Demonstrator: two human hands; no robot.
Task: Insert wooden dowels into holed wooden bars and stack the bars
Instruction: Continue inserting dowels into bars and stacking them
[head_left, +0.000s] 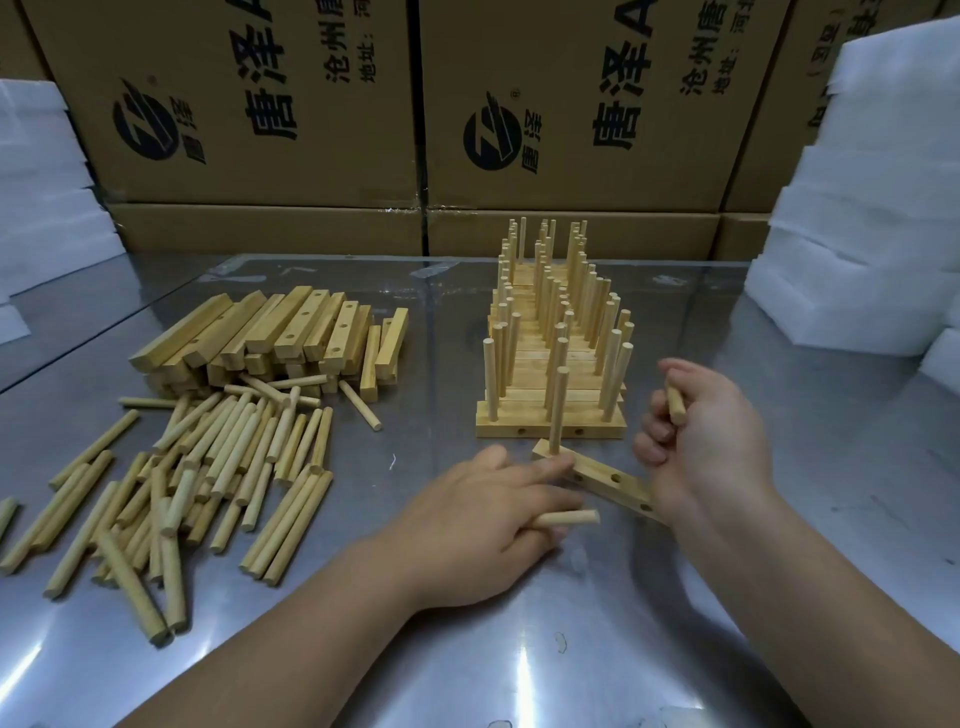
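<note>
Head view: left hand (483, 514) pinches a pale round wooden dowel (569, 518) between its fingers, fingertips on the holed wooden bar (610, 480) lying askew on the steel table (519, 649); upright dowel (558, 410) stands in the bar's far end; right hand (711, 431), curled, grips a second dowel (675, 405); dowelled stack (550, 421) just behind.

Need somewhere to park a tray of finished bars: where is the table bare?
Bare metal: the strip between the bar pile and the finished stack, the patch right of that stack before the foam blocks, and the table near its front edge. Crowded: the left, under loose dowels.
</note>
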